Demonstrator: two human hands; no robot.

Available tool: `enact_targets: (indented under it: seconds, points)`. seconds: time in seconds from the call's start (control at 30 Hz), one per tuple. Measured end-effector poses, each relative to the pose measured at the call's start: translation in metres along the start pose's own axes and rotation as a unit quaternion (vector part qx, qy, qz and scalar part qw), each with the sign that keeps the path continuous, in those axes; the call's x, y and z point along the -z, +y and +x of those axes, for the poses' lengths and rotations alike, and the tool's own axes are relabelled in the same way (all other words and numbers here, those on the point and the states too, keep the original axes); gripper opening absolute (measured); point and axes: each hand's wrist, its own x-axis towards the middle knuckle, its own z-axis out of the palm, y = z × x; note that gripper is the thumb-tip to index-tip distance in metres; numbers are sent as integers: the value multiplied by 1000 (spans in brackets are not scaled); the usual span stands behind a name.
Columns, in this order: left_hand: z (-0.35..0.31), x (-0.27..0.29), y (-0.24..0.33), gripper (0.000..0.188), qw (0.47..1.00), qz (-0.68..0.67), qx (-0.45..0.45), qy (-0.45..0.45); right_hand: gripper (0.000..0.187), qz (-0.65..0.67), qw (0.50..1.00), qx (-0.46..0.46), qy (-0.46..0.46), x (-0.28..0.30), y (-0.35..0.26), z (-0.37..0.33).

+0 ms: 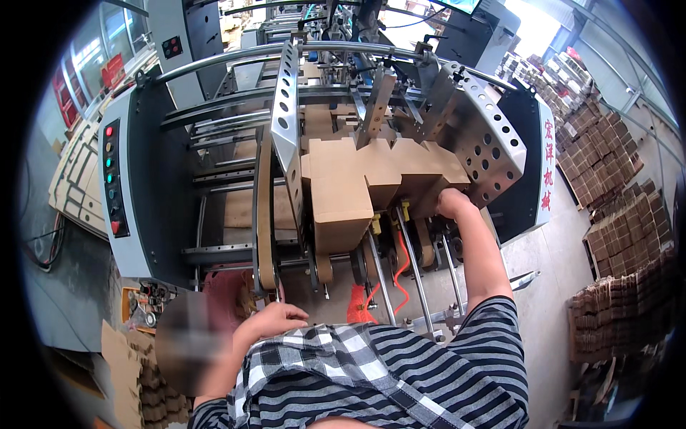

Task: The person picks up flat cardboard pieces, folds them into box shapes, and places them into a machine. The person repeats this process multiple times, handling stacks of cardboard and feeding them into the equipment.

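Note:
A stack of brown die-cut cardboard blanks [341, 182] stands on edge in the feeder of a machine, between perforated metal side plates. My right hand [455, 204] is at the stack's lower right corner, its fingers curled closed on the edge of the blanks; the fingertips are partly hidden. My left hand [280, 319] rests low in front of my body, near the checked apron [307, 350]. Its fingers are loosely stretched and hold nothing.
Below the stack run metal rods [413, 264], feed belts [264, 214] and an orange air hose [406, 275]. A button panel [111, 179] is on the machine's left side. Piled cardboard [625, 229] stands on the floor at right. More blanks [128, 372] lie at lower left.

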Motion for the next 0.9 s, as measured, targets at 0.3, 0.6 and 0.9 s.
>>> enact_targets:
  seconds: [0.3, 0.6, 0.9]
  points:
    - [-10, -16, -30, 32, 993, -64, -28, 93, 31, -32, 999, -13, 13, -2, 0, 2]
    - [-28, -23, -43, 37, 989, -2, -45, 142, 23, 150, 961, 231, -20, 60, -107, -117]
    - [-35, -48, -73, 44, 979, 74, -84, 170, 40, 63, 774, 616, -135, 8, -251, -158]
